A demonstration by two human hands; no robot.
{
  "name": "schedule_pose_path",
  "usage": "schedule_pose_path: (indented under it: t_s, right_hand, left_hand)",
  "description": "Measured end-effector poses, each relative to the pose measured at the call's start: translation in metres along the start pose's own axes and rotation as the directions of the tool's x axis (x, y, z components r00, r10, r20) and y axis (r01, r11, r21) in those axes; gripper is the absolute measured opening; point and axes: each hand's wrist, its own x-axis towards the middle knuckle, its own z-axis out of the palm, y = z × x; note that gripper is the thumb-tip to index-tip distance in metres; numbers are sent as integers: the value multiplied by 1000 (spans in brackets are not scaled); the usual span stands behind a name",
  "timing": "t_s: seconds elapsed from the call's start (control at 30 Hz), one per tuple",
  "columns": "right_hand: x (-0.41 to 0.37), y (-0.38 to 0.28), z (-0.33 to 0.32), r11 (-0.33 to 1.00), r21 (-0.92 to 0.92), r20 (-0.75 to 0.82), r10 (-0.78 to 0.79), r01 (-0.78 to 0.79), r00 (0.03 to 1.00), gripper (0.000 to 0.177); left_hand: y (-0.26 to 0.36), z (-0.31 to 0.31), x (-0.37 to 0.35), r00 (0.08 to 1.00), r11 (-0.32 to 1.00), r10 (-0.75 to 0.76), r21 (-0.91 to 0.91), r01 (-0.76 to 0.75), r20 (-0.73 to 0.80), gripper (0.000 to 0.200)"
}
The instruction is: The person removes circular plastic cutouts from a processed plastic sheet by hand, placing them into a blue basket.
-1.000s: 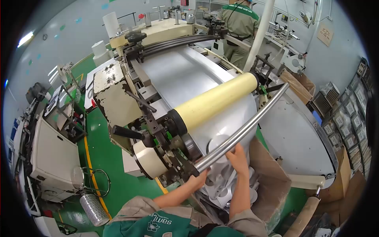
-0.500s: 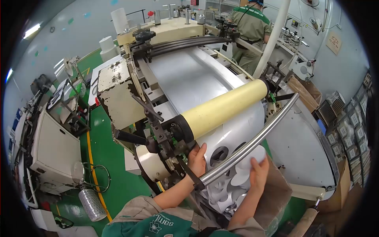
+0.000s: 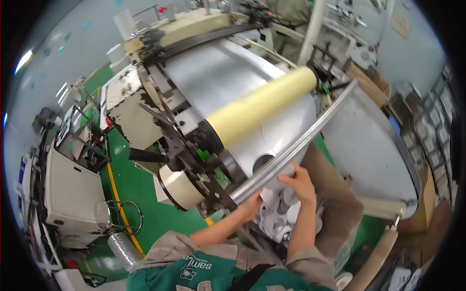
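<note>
My right hand (image 3: 302,185) is below the shiny metal bar (image 3: 310,130), thumb and fingers closed on the edge of a pale round disc (image 3: 288,170). Close under the bar's near end is my left hand (image 3: 251,205); its fingers are blurred and partly hidden, beside whitish pieces. A silvery-white sheet (image 3: 213,72) runs over the machine and under the yellow roller (image 3: 262,105), then hangs down with a round hole (image 3: 262,162) in it. Loose white discs and cut pieces (image 3: 279,218) lie heaped below my hands in a cardboard box (image 3: 332,208).
A black lever (image 3: 145,155) and a cream drum (image 3: 178,188) stick out at the machine's left. Right of the box stands a large grey panel (image 3: 366,155). A white cabinet (image 3: 73,186) stands left on the green floor. Another person (image 3: 291,14) is partly visible beyond.
My view has shifted, and the machine appears further left and higher. My left hand has moved from the sheet's left edge down beneath the bar, closer to my right hand.
</note>
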Motion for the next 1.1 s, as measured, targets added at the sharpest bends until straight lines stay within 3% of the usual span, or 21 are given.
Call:
schedule_pose_path:
  t_s: [0.07, 0.1, 0.13, 0.2, 0.23, 0.3, 0.4, 0.5, 0.53, 0.57, 0.6, 0.7, 0.73, 0.77, 0.83, 0.9, 0.93, 0.97, 1.03, 1.07, 1.1]
  right_hand:
    - [-16, 16, -5, 996, 94, -73, -3, 9, 997, 30]
    - [-23, 23, -9, 945, 318, -193, -12, 74, 981, 30]
    - [-28, 27, -13, 843, 511, -309, -5, 170, 951, 30]
    - [-38, 45, -31, 599, 714, -481, 43, 363, 876, 33]
    - [-44, 36, -34, 601, 681, -536, 20, 419, 844, 37]
    - [-48, 16, -31, 725, 580, -486, -58, 372, 872, 38]
    - [-35, -9, -15, 941, 256, -359, -119, 220, 926, 39]
    - [-20, -43, 5, 974, 123, -193, -167, 193, 967, 40]
    - [-13, -46, 9, 975, 105, -151, -179, 196, 972, 41]
    - [-6, -48, 13, 976, 88, -107, -188, 198, 976, 43]
    - [-1, -51, 16, 979, 58, -79, -189, 194, 979, 42]
    - [9, -31, 9, 951, -283, 39, -116, 122, 993, 41]
    - [4, -28, 10, 987, -134, 27, -86, 89, 996, 39]
    - [-3, -25, 7, 998, -44, 29, -43, 44, 999, 39]
    - [-6, 19, -7, 986, 159, -54, -30, 38, 998, 35]
    - [-16, 48, -20, 852, 494, -240, -56, 171, 969, 25]
    - [-21, 46, -26, 664, 708, -301, -23, 240, 953, 26]
    - [-25, 44, -32, 575, 752, -432, 61, 322, 900, 31]
    - [-33, 24, -37, 630, 674, -504, 9, 387, 864, 33]
    - [-33, 15, -36, 666, 637, -499, -27, 388, 866, 35]
    - [-30, 9, -34, 742, 564, -466, -77, 363, 881, 36]
  left_hand:
    - [32, 22, -15, 995, 999, -1, 53, -4, 103, 47]
    - [46, 33, -19, 987, 997, 17, 69, -28, 162, 50]
    - [53, 35, -15, 970, 984, 102, 119, -130, 220, 54]
    - [61, 31, -10, 967, 969, 222, 81, -232, 122, 52]
    - [67, 27, -3, 945, 946, 307, 73, -316, 115, 51]
    - [80, 29, 1, 933, 930, 358, 65, -361, 44, 45]
    - [92, 26, 12, 912, 912, 411, -4, -411, -14, 36]
    - [93, 29, 14, 930, 931, 365, -35, -364, 31, 33]
    - [87, 29, 17, 917, 917, 399, 6, -399, 15, 32]
    - [75, 32, 17, 916, 925, 381, 45, -378, -128, 30]
    - [68, 39, 7, 923, 928, 373, 67, -367, -96, 29]
    - [40, 33, -11, 972, 965, 236, 123, -234, -5, 34]
    - [40, 37, -19, 979, 969, 200, 138, -204, 42, 33]
    - [32, 22, -13, 991, 957, 131, 262, -125, -4, 30]
    - [34, 21, -11, 989, 946, 145, 297, -131, -26, 28]
    - [51, 35, -11, 963, 960, 270, 84, -268, -10, 31]
    - [58, 28, -1, 942, 945, 325, 2, -326, -87, 34]
    - [65, 23, 4, 930, 933, 358, -12, -360, -82, 31]
    - [91, 35, 3, 898, 898, 435, -46, -438, -65, 22]
    - [101, 50, 1, 876, 882, 454, -60, -468, -160, 20]
    - [99, 34, 17, 872, 874, 468, -68, -480, -144, 31]
